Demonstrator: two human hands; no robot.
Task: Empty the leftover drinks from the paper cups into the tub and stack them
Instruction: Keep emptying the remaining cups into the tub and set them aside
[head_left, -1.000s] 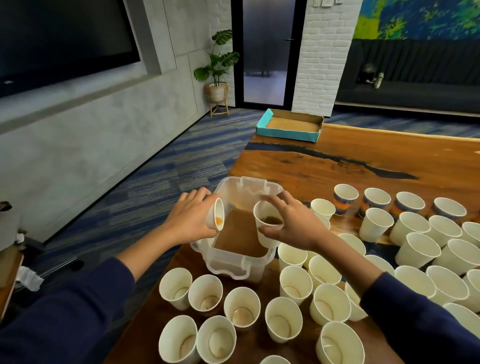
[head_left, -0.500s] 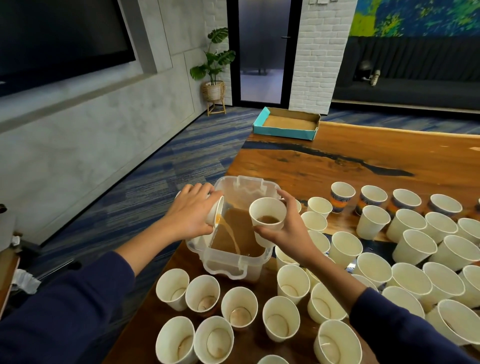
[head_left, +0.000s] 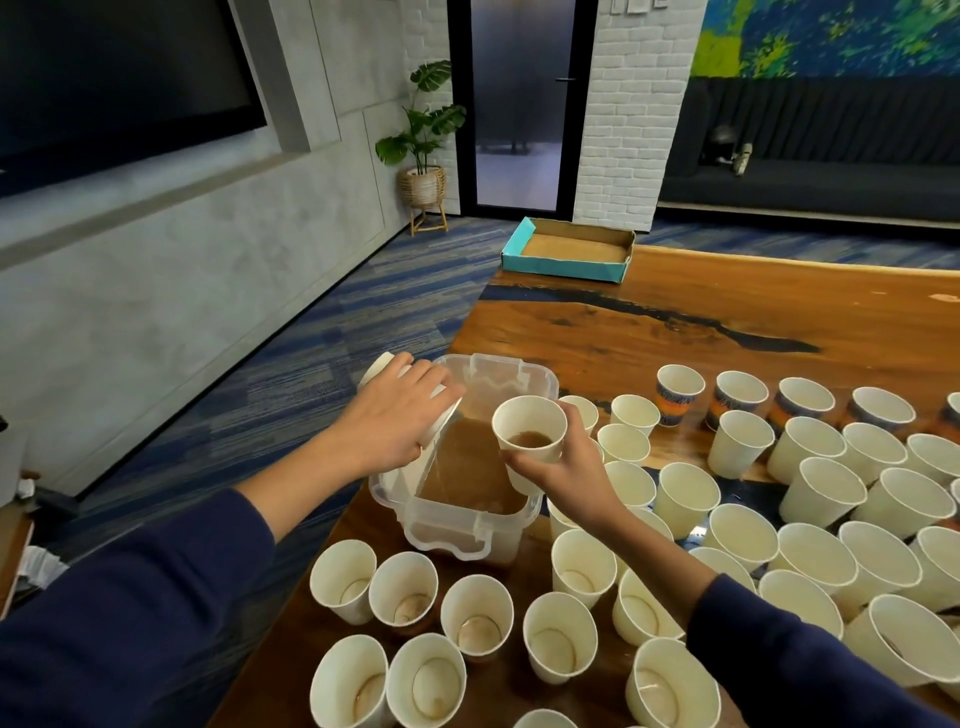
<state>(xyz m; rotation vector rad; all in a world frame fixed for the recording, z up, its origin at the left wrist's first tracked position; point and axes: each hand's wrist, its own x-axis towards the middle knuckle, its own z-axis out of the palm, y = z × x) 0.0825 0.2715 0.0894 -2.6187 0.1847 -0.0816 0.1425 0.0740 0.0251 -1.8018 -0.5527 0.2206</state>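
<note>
Cup (head_left: 431, 405) — now tipped further over tub (head_left: 540, 379)

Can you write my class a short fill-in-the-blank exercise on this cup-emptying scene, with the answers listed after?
1. The left hand tips a paper cup over the clear plastic ____.
2. The right hand holds an upright cup with ____ liquid inside.
3. The teal box sits at the table's ____ end.

Answers: tub; brown; far

Wooden table (head_left: 675, 332) under cups (head_left: 558, 642), tub (head_left: 457, 540), box (head_left: 566, 267)
</note>
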